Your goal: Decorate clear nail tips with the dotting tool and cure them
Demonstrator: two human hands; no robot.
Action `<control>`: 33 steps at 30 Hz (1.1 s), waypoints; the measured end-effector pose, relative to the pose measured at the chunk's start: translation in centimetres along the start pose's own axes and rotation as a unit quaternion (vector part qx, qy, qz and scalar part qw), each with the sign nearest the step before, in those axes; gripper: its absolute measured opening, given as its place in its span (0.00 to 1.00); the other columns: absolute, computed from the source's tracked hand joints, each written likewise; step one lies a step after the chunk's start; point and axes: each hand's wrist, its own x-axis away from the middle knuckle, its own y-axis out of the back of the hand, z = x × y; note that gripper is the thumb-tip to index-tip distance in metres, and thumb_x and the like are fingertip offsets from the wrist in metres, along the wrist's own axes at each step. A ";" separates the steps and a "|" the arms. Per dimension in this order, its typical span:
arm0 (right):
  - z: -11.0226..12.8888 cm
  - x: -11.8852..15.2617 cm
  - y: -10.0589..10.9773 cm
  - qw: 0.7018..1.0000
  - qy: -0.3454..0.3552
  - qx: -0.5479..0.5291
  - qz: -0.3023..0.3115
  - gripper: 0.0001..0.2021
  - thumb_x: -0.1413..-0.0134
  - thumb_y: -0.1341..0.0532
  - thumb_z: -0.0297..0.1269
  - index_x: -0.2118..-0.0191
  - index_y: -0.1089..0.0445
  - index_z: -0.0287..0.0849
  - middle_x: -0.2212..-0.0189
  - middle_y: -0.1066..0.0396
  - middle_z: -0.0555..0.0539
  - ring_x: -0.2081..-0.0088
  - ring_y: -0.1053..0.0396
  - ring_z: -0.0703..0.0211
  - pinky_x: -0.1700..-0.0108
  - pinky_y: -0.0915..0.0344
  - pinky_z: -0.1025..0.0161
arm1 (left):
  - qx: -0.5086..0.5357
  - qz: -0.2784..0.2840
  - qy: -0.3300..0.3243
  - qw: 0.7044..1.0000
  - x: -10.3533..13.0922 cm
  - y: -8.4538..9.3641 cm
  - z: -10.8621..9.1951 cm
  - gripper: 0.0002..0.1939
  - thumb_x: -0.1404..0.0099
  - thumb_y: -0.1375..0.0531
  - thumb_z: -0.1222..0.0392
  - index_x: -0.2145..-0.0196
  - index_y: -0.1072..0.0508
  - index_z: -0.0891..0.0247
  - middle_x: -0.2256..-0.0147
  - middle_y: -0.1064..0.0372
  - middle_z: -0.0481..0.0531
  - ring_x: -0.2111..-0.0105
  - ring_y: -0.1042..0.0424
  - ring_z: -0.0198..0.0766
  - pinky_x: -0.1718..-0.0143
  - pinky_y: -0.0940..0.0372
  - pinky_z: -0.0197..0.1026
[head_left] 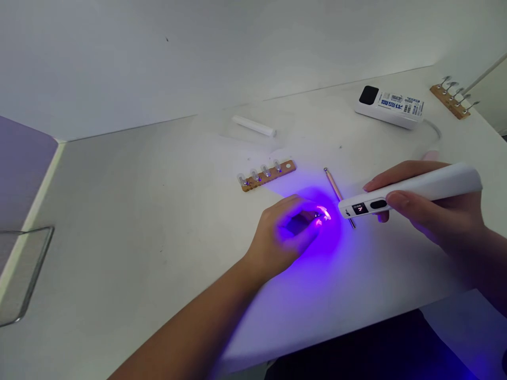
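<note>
The left hand (283, 232) lies low on the white table (119, 211), near the front edge, its fingers curled around a small stand with a nail tip (321, 214) that glows pink at the fingertips. The grip pins the little piece against the tabletop, probably so it stays steady and faces the light. The right hand (431, 211) is wrapped around a white curing pen lamp (412, 192), thumb beside its dark button and small lit display, with the nose aimed leftward at the nail tip from just beside it. Violet light pools over the left fingers and the matte table around them, so the lamp is clearly held close to keep the beam tight.

Under the lamp's nose lies a thin metal dotting tool (338, 195) with a ball end, slanting across the table, within reach of either hand.

Further in, toward the table's middle, sits a wooden strip (268, 175) carrying clear nail tips on small pegs. Beyond it rests a smooth white cylinder (253, 125).

Toward the far right corner lie a flat white power strip (390, 108) with a printed label and a dark pad, and a second wooden rack (451, 97) with metal pegs. At the left edge a wire-rimmed tray (24, 274) shows partly.
</note>
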 end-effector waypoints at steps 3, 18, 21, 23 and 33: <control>0.1 0.0 0.0 1.000 0.003 -0.003 -0.002 0.03 0.39 0.28 0.38 0.61 0.15 0.54 0.79 0.24 0.53 0.82 0.37 0.63 0.81 0.42 0.58 | -0.001 -0.001 -0.002 1.000 0.0 0.0 0.0 0.05 0.33 0.35 0.67 0.61 0.20 0.62 0.62 0.17 0.52 0.66 0.21 0.35 0.64 0.26 0.38; -0.2 -0.1 -0.2 1.000 0.030 -0.006 -0.007 0.03 0.40 0.28 0.36 0.61 0.15 0.51 0.80 0.25 0.53 0.85 0.43 0.67 0.83 0.41 0.60 | 0.019 -0.003 0.007 1.000 0.0 -0.1 0.2 0.05 0.34 0.35 0.68 0.61 0.19 0.64 0.64 0.19 0.51 0.67 0.22 0.34 0.65 0.28 0.37; -0.3 0.0 -0.1 0.999 0.032 -0.003 -0.006 0.04 0.39 0.28 0.36 0.61 0.15 0.52 0.79 0.24 0.53 0.84 0.41 0.66 0.83 0.42 0.60 | 0.016 -0.003 0.004 1.000 0.0 0.0 0.2 0.05 0.34 0.35 0.68 0.61 0.19 0.64 0.63 0.18 0.51 0.67 0.22 0.34 0.65 0.28 0.37; -0.3 0.0 -0.1 0.999 0.032 -0.004 -0.004 0.04 0.39 0.28 0.35 0.60 0.15 0.52 0.80 0.25 0.53 0.85 0.44 0.66 0.83 0.43 0.60 | 0.009 -0.002 0.000 1.000 0.0 0.0 0.1 0.05 0.34 0.35 0.68 0.61 0.19 0.63 0.63 0.18 0.51 0.67 0.22 0.34 0.64 0.27 0.37; -0.2 -0.1 -0.1 1.000 0.028 0.002 -0.002 0.04 0.39 0.29 0.35 0.61 0.15 0.51 0.81 0.26 0.53 0.85 0.44 0.66 0.82 0.43 0.59 | -0.002 -0.001 -0.009 1.000 0.0 0.0 0.1 0.05 0.34 0.35 0.68 0.60 0.19 0.64 0.63 0.18 0.51 0.66 0.21 0.34 0.63 0.27 0.36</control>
